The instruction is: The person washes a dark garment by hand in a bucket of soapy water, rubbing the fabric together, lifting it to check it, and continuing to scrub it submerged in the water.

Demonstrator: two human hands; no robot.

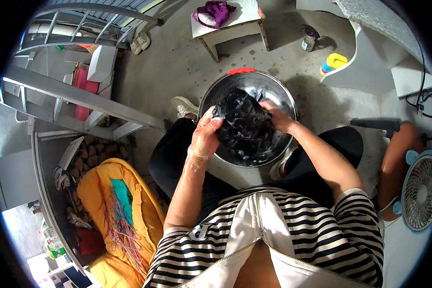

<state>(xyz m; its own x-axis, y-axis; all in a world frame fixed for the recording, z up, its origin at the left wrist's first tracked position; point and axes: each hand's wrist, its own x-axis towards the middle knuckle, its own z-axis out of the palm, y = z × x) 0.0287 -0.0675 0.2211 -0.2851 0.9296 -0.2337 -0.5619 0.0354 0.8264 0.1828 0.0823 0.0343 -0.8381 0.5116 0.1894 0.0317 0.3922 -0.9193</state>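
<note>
A round metal basin [291, 95] with a red piece on its far rim stands on the floor between my feet. Both hands hold a wet black cloth [243, 122] with white suds on it, inside or just above the basin. My left hand [207, 133] grips the cloth's left edge, thumb on top, with suds on the wrist. At the cloth's right side is my right hand [279, 117], its fingers partly hidden behind the fabric. The basin's bottom is mostly covered by the cloth.
Ahead stands a white bench [237, 27] bearing a purple cloth [216, 12]. A jar [309, 39] and a yellow-and-blue container [334, 64] are ahead right. A fan [421, 192] stands at right. Metal ladder-like rails [82, 100] and an orange padded cloth [129, 172] with hangers lie left.
</note>
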